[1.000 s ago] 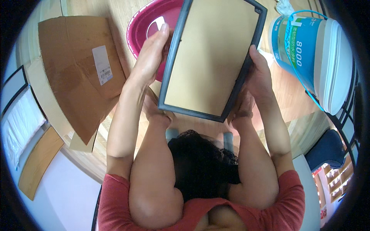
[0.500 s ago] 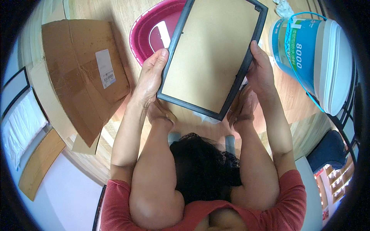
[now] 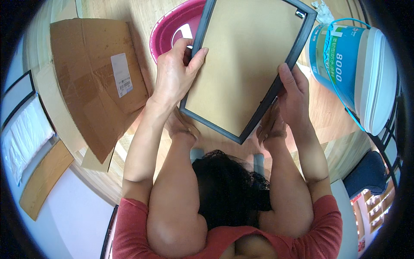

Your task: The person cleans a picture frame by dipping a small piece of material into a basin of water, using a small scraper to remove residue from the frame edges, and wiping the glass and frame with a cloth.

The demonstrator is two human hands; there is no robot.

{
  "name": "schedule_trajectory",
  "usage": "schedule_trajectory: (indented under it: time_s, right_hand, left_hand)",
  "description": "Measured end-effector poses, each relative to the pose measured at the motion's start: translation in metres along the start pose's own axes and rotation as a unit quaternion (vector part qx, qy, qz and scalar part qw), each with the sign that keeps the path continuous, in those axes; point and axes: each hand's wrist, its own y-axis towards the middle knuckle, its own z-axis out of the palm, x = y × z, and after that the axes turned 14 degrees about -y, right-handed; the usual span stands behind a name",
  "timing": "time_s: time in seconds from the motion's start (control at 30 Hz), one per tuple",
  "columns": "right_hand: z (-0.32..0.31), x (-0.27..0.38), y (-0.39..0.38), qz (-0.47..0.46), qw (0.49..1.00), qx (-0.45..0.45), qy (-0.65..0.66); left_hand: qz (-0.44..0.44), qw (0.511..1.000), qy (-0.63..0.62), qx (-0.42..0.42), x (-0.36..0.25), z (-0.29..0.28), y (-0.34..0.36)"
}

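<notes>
A black-edged picture frame (image 3: 247, 60) is held up over my feet, its plain tan backing board facing me. On its left side, my left hand (image 3: 177, 72) pinches the black edge, the thumb reaching over onto the board. My right hand (image 3: 295, 93) grips the opposite edge lower down, thumb on the front and fingers mostly hidden behind. A small metal clip (image 3: 300, 14) shows near the upper right corner. The frame's top runs past the view's upper rim. Partly behind its left side is a magenta basin (image 3: 160, 35).
To the left stands an opened cardboard box (image 3: 92, 64) with a white label. A blue and white bucket (image 3: 345, 64) with a light-blue handle is at the right, near a crumpled white cloth (image 3: 322, 12). At far left lies a plastic-wrapped package (image 3: 26, 134).
The frame has turned slightly and its upper right corner has shifted right. My left hand has changed its hold, its thumb now on the board. My right hand is a little lower.
</notes>
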Motion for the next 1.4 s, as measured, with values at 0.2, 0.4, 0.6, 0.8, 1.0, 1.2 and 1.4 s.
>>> schedule_trajectory:
  time_s: [0.2,0.4,0.6,0.8,1.0,1.2,1.4]
  right_hand:
    - [0.011,0.0,-0.006,-0.031,0.999,-0.021,0.008]
    - [0.008,0.001,-0.004,-0.03,1.0,-0.005,-0.004]
    - [0.005,-0.015,-0.001,0.013,0.992,0.074,0.099]
    - [-0.014,-0.054,0.02,0.045,0.991,0.114,-0.046]
    - [-0.101,-0.101,0.062,-0.126,0.781,-0.216,-0.572]
    - [-0.123,-0.116,0.085,-0.189,0.661,-0.182,-0.703]
    - [-0.134,-0.116,0.097,-0.223,0.643,-0.147,-0.718]
  left_hand:
    - [0.025,0.999,0.033,0.022,0.003,-0.002,-0.005]
    - [0.043,0.995,0.094,-0.011,-0.007,0.005,-0.006]
    - [-0.201,0.958,-0.196,0.055,0.005,-0.014,-0.045]
    - [-0.195,0.965,-0.176,-0.002,0.022,0.007,-0.086]
    - [-0.206,0.961,-0.182,-0.019,0.032,0.019,-0.064]
    - [-0.188,0.961,-0.202,0.001,0.04,0.037,-0.058]
    - [-0.193,0.95,-0.245,0.023,0.041,0.048,-0.06]
